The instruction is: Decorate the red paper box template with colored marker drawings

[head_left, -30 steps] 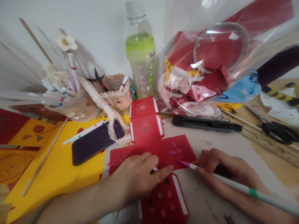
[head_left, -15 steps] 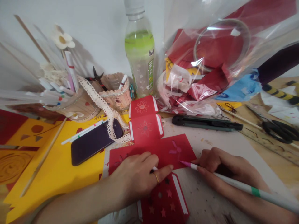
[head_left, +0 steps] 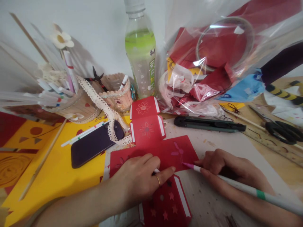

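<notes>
A red paper cross-shaped box cutout (head_left: pixel 163 145) lies flat, with flower outlines on its upper panels and star cut-outs on its lower one. My right hand (head_left: pixel 229 173) grips a white marker (head_left: pixel 239 183) with a purple tip and a green band. That tip touches the right panel, beside a purple pinwheel-like drawing (head_left: pixel 178 149). Resting on the paper's middle, my left hand (head_left: pixel 142 175) has its index finger stretched out and the others curled. A small white thing (head_left: pixel 156 171) shows between its fingers; most of it is hidden.
Behind the paper stand a drink bottle (head_left: pixel 141 60) and a clear bag (head_left: pixel 203 75) of red scraps. A utility knife (head_left: pixel 209 124), scissors (head_left: pixel 281 130) and ruler (head_left: pixel 262 143) lie right. Left are a phone (head_left: pixel 93 148), lace ribbon (head_left: pixel 100 100) and pen holders (head_left: pixel 78 108).
The view has shifted very slightly. Both hands, the marker and the red paper stay in nearly the same places.
</notes>
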The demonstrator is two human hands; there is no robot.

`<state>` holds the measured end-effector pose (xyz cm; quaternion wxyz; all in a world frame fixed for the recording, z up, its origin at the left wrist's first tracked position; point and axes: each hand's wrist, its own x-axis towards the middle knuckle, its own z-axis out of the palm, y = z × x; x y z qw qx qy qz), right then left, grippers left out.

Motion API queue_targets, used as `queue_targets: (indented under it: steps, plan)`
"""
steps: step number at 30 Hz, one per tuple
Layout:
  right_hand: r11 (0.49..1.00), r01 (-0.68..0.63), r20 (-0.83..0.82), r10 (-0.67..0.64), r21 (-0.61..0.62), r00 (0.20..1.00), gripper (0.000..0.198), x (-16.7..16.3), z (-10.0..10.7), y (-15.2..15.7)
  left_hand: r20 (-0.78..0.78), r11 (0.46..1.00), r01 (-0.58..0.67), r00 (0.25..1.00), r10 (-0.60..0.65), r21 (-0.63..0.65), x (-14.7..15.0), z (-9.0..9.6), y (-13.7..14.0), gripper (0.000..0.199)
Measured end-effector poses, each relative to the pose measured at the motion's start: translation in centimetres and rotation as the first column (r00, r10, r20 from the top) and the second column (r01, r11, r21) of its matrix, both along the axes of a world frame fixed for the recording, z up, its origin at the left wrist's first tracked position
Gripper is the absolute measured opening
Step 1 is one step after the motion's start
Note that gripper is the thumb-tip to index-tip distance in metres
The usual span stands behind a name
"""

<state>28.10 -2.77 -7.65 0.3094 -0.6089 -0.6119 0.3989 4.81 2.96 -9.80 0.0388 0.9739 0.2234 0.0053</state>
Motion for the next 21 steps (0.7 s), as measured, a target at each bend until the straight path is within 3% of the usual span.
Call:
queue_targets:
  steps: [5, 16, 21]
  plan:
    - [0.998, 0.057, -0.022, -0.056, 0.017, 0.998, 0.027, -0.21, 0.15, 0.04, 0.019, 1.000, -0.005, 1.000, 0.005, 0.014, 0.18, 0.03, -0.02, 0.042]
    - [0.998, 0.053, -0.043, -0.054, -0.030, 0.998, 0.027, -0.28, 0.12, -0.03, -0.021, 1.000, 0.001, 1.000, -0.001, -0.024, -0.12, -0.09, -0.08, 0.034]
    - [0.993, 0.118, -0.098, -0.120, -0.031, 0.988, 0.028, -0.69, 0.18, 0.00, -0.036, 1.000, -0.008, 0.999, 0.008, 0.004, 0.06, -0.05, -0.12, 0.032]
